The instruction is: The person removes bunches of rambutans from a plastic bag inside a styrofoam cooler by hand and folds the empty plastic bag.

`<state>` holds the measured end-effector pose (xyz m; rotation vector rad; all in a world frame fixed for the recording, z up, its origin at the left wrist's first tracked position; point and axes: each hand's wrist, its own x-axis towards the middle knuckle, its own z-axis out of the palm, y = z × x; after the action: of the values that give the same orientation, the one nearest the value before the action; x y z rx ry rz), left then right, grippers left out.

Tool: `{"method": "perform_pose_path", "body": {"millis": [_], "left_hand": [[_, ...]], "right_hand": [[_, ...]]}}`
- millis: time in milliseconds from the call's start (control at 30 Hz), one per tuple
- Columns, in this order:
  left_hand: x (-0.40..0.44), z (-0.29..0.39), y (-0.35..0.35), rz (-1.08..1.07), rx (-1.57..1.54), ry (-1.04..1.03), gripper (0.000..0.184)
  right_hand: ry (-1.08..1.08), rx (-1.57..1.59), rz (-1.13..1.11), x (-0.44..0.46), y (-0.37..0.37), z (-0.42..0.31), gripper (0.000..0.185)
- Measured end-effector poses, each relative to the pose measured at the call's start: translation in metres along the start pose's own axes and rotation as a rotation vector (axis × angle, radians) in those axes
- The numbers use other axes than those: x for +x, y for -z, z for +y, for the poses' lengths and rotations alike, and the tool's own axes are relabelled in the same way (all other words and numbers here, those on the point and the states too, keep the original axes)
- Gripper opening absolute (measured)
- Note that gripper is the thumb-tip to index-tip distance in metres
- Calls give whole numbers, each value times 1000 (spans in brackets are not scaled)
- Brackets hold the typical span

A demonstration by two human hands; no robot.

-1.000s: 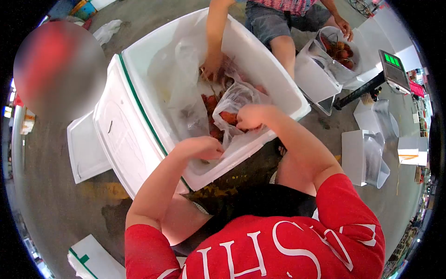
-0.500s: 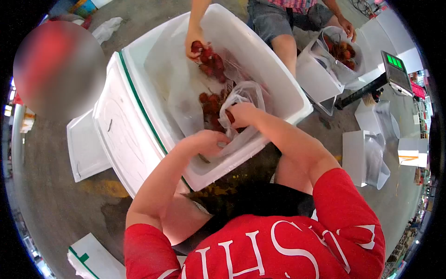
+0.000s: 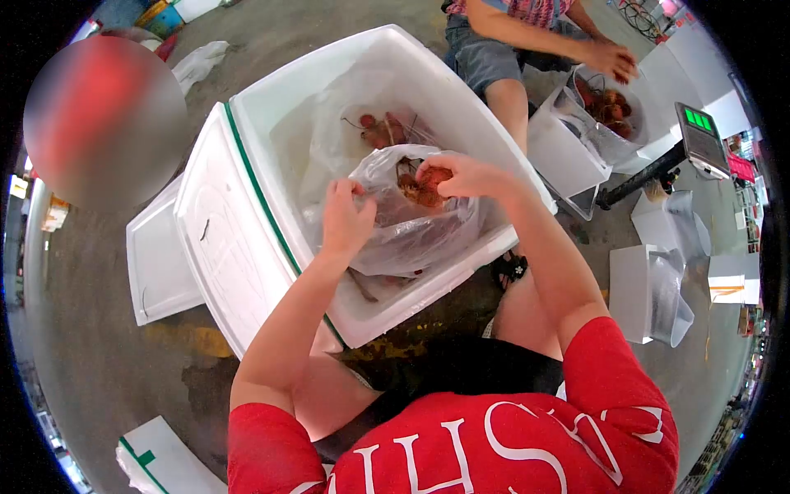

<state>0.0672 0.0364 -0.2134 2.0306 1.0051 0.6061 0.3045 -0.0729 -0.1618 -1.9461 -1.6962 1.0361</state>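
White capitals, "H" and "S" among them, are legible on the red cloth shirt (image 3: 605,354); digits on the green-lit scale display (image 3: 698,120) cannot be read. The grey concrete floor (image 3: 90,329) is stained and marked with worn yellow paint (image 3: 189,339). Red hairy-skinned fruit (image 3: 421,196) is held by the right hand (image 3: 467,179) at the mouth of a clear plastic bag (image 3: 420,240), inside a white foam box (image 3: 436,78). The left hand (image 3: 347,224) is half curled at the bag's edge; its grip cannot be confirmed.
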Motion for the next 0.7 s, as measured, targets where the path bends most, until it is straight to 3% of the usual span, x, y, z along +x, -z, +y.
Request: {"method": "perform_pose_path", "body": {"millis": [67, 100, 167, 200, 267, 400, 500, 567, 600, 667, 700], "left_hand": [[1, -14, -6, -166, 208, -135, 27], [0, -11, -6, -163, 204, -143, 27], [-8, -6, -6, -316, 363, -26, 37], [-7, -5, -8, -311, 358, -35, 37], [-7, -5, -10, -42, 199, -107, 51], [-3, 11, -2, 19, 37, -95, 56], [0, 25, 14, -36, -166, 33, 43], [4, 27, 24, 206, 58, -367, 25], [4, 36, 29, 201, 59, -373, 25], [2, 56, 38, 496, 389, -727, 14], [-1, 57, 35, 492, 389, -731, 14]], "right_hand": [[-173, 489, -163, -11, 17, -18, 43], [-173, 483, -155, -14, 24, -20, 43], [32, 684, -174, -22, 34, -18, 45], [33, 675, -167, -26, 40, -17, 45], [53, 871, -155, -33, 46, -16, 46], [158, 1011, -247, -38, 53, -6, 39], [54, 1053, -271, -30, 49, -3, 28], [58, 826, -143, -26, 42, -3, 26], [59, 829, -136, -23, 37, -5, 26], [-23, 786, -31, -14, 30, -8, 24], [-23, 790, -28, -10, 25, -7, 24]]}}
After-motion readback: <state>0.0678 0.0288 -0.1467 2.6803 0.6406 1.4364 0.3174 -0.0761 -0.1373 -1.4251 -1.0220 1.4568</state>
